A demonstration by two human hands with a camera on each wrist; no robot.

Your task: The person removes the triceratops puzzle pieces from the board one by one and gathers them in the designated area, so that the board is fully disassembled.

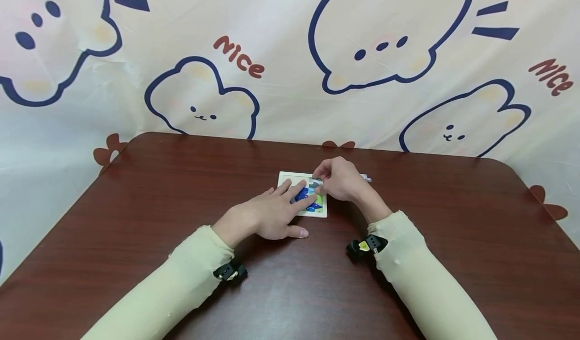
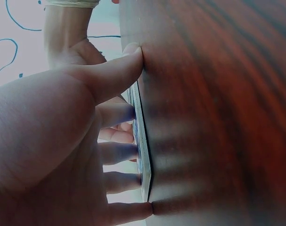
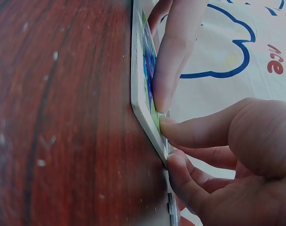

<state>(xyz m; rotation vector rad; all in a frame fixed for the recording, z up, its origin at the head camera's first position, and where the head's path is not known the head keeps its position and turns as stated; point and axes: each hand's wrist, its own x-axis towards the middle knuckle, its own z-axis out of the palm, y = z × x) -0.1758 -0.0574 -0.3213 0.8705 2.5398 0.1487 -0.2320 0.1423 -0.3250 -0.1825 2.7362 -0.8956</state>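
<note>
A small flat puzzle board (image 1: pixel 325 210) with a white frame and a blue and green picture lies on the brown table. My left hand (image 1: pixel 272 214) rests across it with spread fingers on the picture and the thumb on the table. Its fingertips (image 2: pixel 119 153) press down in the left wrist view. My right hand (image 1: pixel 342 180) bends over the board's right edge. In the right wrist view its thumb (image 3: pixel 180 132) touches the green part, and curled fingers (image 3: pixel 180 172) hold the corner edge. Whether a loose piece lies under them is hidden.
Beyond my right hand, a small whitish thing (image 1: pixel 365 177) lies on the table (image 1: pixel 181 189), mostly hidden; thin flat edges (image 3: pixel 171 207) show there in the right wrist view. A printed cloth (image 1: pixel 281 98) hangs behind the table's far edge.
</note>
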